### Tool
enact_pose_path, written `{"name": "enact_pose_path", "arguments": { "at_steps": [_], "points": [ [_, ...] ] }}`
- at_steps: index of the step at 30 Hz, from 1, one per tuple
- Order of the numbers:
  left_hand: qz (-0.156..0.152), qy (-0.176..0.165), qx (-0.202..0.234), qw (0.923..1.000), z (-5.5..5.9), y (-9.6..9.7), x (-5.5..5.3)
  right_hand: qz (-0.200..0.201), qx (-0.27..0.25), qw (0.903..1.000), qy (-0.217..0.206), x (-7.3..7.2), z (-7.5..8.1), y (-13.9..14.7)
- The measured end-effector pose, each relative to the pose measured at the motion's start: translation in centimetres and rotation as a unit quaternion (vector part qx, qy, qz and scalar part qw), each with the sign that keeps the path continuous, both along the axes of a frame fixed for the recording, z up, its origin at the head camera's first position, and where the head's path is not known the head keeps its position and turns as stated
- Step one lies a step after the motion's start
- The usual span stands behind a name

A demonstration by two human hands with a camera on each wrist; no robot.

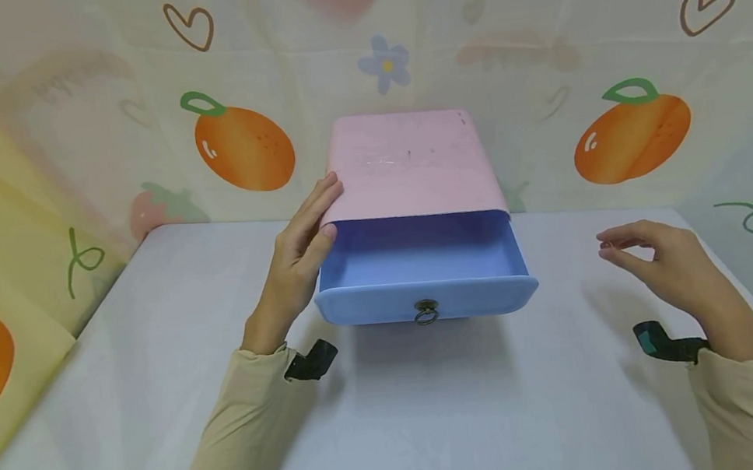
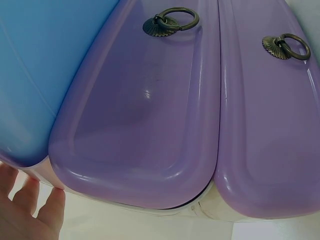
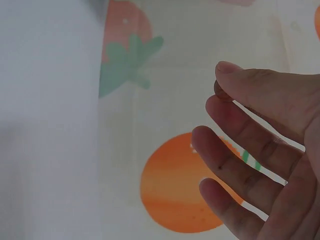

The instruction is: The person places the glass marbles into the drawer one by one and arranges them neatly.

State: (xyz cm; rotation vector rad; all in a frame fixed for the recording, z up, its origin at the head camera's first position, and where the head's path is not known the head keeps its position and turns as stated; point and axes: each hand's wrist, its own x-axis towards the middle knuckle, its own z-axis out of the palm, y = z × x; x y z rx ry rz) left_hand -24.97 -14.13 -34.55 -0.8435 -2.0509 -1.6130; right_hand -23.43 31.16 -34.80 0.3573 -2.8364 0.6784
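A small drawer cabinet with a pink top (image 1: 410,160) stands on the table. Its uppermost drawer (image 1: 427,299), light blue with a brass ring pull (image 1: 426,311), is pulled out, and its visible floor is bare. My left hand (image 1: 292,269) rests against the cabinet's left upper side with its fingers extended. In the left wrist view its fingertips touch the edge beside the blue drawer. Out to the right, my right hand (image 1: 677,269) pinches a small, rounded brown object (image 3: 222,92) between thumb and index finger; most of it is hidden by them.
Two purple drawers (image 2: 135,110) with ring pulls sit closed under the blue one in the left wrist view. A white cloth (image 1: 435,424) covers the table. Behind it hangs a backdrop (image 1: 507,93) printed with oranges and hearts. Each wrist carries a black camera mount (image 1: 312,360).
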Motion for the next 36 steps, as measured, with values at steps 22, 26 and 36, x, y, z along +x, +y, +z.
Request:
{"name": "enact_pose_path", "arguments": {
  "at_steps": [22, 26, 36],
  "points": [
    [0.0, 0.0, -0.002, 1.0, 0.1, 0.0, 0.1, 0.018, 0.009, 0.9972, 0.071, 2.2, 2.6, -2.6],
    [-0.001, 0.001, 0.001, 1.0, 0.1, 0.0, 0.1, 0.031, 0.011, 0.9944, 0.101, 2.6, 3.0, -3.1],
    [0.005, 0.0, -0.006, 1.0, 0.1, 0.0, 0.0, 0.057, 0.01, 0.9856, 0.159, 3.2, 3.4, -4.0]
  ]
}}
